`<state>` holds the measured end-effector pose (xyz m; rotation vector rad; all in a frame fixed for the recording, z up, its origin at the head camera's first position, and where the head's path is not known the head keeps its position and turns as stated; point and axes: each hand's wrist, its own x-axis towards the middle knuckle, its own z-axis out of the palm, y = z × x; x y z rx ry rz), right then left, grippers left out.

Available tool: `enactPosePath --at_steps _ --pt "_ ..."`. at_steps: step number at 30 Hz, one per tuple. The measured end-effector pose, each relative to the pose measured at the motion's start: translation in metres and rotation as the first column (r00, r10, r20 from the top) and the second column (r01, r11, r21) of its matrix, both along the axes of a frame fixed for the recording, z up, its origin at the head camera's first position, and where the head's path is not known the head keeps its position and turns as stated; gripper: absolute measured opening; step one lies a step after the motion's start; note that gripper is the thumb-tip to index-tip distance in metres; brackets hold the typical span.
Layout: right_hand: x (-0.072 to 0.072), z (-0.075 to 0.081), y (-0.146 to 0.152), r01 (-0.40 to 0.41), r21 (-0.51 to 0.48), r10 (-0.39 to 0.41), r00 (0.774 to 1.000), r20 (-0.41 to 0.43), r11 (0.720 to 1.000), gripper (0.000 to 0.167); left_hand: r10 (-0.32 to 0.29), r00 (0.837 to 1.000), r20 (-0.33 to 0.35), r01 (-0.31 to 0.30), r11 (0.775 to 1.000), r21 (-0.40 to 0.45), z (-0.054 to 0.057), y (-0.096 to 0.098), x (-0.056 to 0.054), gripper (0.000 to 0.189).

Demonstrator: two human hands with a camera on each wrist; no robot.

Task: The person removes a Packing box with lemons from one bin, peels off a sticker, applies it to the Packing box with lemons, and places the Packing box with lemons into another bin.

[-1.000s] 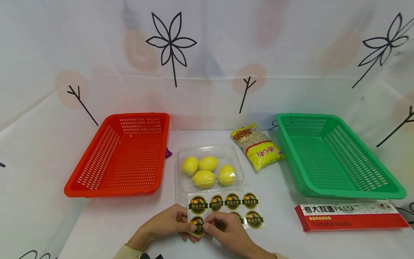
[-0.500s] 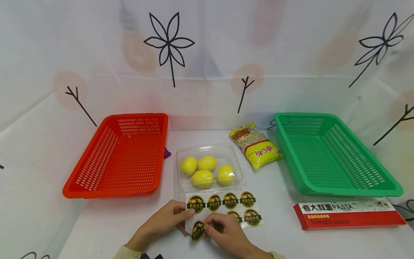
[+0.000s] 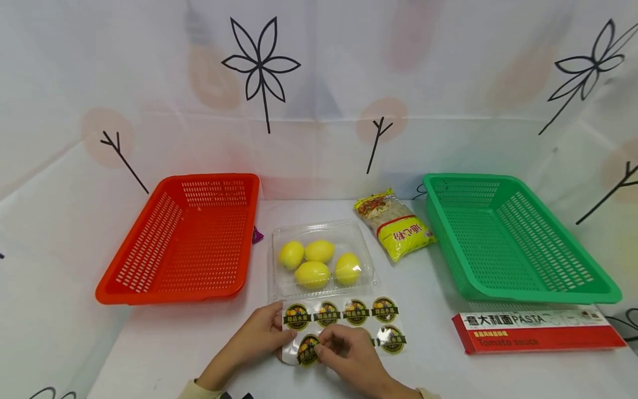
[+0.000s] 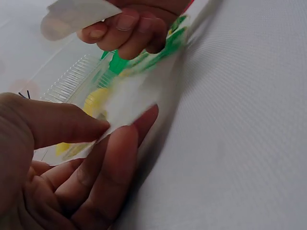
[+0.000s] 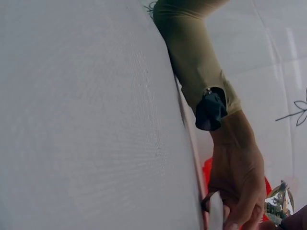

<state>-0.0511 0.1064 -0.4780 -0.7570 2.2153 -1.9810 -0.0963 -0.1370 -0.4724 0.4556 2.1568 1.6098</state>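
Note:
My left hand [image 3: 256,335] pinches the left edge of a white sheet of round fruit stickers [image 3: 344,324] between thumb and fingers. In the left wrist view its thumb presses the sheet [image 4: 132,98] from above, with fingers underneath. My right hand [image 3: 351,352] pinches one black-and-gold sticker [image 3: 307,350] by its right side. The left wrist view shows this sticker's pale back [image 4: 79,17] lifted above the sheet. Just behind the sheet stands a clear plastic clamshell box [image 3: 324,227] with several yellow lemons [image 3: 312,275] inside.
A red basket [image 3: 199,285] stands at left, a green basket [image 3: 538,296] at right. Between the box and the green basket lies a yellow pasta bag [image 3: 396,227]. A red-and-white pasta box [image 3: 538,332] is at front right; a purple wrapper [image 3: 257,235] peeks from beside the red basket.
The lower-left sticker has come up off the sheet in my right fingers. My left hand has shifted its grip higher along the sheet's left edge. The baskets and clamshell box stay put.

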Motion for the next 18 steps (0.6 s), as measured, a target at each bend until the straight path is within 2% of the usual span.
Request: enactPosePath --at_steps 6,11,14,16,18 --pt "-0.002 0.002 0.002 0.010 -0.025 -0.010 0.999 -0.035 1.000 0.010 -0.036 0.999 -0.018 0.036 0.999 -0.010 0.002 -0.001 0.002 0.036" --pt "-0.005 0.005 0.005 0.031 -0.013 -0.032 0.999 -0.005 0.999 0.008 -0.029 0.999 -0.046 0.026 0.997 -0.067 0.005 -0.002 0.002 0.014" --pt "-0.007 0.008 0.007 0.045 -0.013 -0.045 0.999 0.019 0.999 0.006 -0.005 0.999 -0.047 0.001 0.996 -0.088 0.006 -0.002 0.003 0.029" --pt "-0.007 0.009 0.008 0.049 -0.022 -0.048 0.999 0.020 0.999 0.005 0.010 0.996 -0.086 -0.022 0.990 -0.143 0.007 -0.002 0.004 0.041" --pt "-0.008 0.011 0.009 0.053 -0.034 -0.053 0.998 0.015 0.998 0.004 0.015 0.981 -0.191 -0.061 0.969 -0.239 0.010 -0.003 0.004 0.045"
